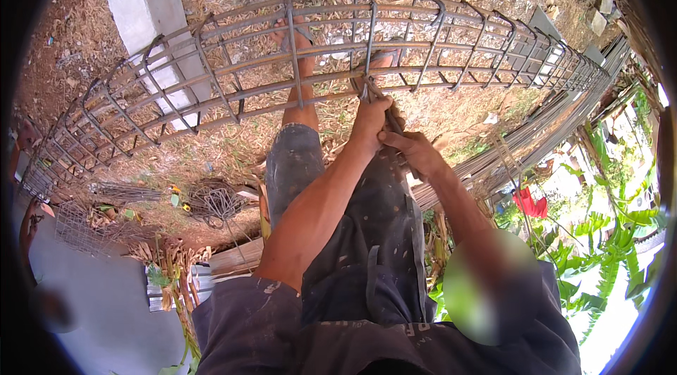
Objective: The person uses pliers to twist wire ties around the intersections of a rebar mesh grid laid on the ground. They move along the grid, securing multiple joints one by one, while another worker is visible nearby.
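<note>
A long reinforcement cage point(331, 80) of rusty bars and square stirrups spans the view from left to right in front of me. My left hand point(372, 120) is closed around a dark metal tool that looks like pincers point(393, 120), just below the cage's near bar. The tool's tip touches or nearly touches that bar beside a stirrup; the exact contact is too small to make out. Closed on the lower part of the same tool, my right hand point(417, 151) sits slightly right of and nearer than the left.
A pale concrete block point(134, 1) lies under the cage at left. My feet stand beneath the cage's middle. Long loose steel bars point(486, 163) stretch along the right. Tangled wire point(215, 200) lies on the ground at left, near a grey surface point(106, 290). Green plants point(599, 241) grow at right.
</note>
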Tool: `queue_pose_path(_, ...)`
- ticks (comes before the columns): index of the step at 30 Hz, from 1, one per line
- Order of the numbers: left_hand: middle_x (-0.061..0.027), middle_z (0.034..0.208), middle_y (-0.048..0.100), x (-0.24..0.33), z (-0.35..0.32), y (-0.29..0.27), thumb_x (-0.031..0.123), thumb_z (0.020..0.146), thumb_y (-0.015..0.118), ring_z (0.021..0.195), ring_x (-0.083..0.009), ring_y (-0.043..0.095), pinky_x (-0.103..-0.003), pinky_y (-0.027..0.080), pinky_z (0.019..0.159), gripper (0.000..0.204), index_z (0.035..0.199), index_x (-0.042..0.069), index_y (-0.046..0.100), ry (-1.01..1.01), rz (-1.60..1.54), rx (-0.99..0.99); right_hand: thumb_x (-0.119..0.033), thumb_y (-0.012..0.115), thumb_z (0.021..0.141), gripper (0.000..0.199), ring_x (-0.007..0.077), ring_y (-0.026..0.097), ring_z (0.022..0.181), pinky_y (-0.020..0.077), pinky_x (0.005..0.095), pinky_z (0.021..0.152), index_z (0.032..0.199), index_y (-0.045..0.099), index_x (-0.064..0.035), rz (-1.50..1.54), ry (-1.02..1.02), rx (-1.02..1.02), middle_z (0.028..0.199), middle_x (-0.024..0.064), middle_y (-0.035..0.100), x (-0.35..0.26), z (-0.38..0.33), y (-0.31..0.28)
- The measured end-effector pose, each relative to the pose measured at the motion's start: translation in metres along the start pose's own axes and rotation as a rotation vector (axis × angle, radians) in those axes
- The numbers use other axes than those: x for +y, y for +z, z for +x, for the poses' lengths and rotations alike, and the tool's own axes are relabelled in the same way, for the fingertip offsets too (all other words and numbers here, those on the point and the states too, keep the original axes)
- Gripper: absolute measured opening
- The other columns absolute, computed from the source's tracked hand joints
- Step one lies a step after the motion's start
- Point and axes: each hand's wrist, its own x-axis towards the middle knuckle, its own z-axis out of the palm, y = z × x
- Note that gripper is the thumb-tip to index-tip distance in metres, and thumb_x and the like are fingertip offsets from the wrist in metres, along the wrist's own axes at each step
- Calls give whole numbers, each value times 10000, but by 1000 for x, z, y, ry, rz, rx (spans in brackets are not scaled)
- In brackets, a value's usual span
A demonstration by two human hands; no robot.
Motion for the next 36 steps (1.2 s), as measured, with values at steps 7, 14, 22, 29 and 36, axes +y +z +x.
queue_pose_path(7,-232,741,624,-40,41,3,228,871,526,668,-375,632,-456,491,579,260,865,-18,612,483,1035,577,-185,591,817,376,365,586,932,452,442,785,1087,520,67,-391,-346,340,993,264,607,47,19,25)
queue_pose_path(14,-210,772,661,-26,30,-22,379,823,651,702,-347,662,-414,543,671,454,1008,-22,549,375,904,264,-227,580,892,233,182,571,608,454,353,548,964,578,-5,-185,-383,370,693,61,587,62,28,50)
queue_pose_path(22,-106,752,565,-2,-10,15,207,903,541,627,-206,582,-328,480,519,221,1002,12,508,-26,-81,43,-273,624,856,325,169,559,725,452,306,593,1091,550,-61,258,83,-376,883,60,578,-1,-16,-25)
queue_pose_path(29,-100,593,536,-30,29,64,180,892,538,458,-218,548,-365,435,409,199,908,-18,530,150,171,594,-299,684,730,529,426,638,881,508,469,792,1077,525,67,-1140,-125,435,909,284,647,-28,-26,-26)
queue_pose_path(36,-158,676,653,-41,21,37,238,826,652,568,-251,652,-359,523,512,263,824,-22,610,167,348,498,-232,604,841,243,341,641,686,496,389,600,938,625,-10,-504,-132,-225,834,172,665,17,2,-20)
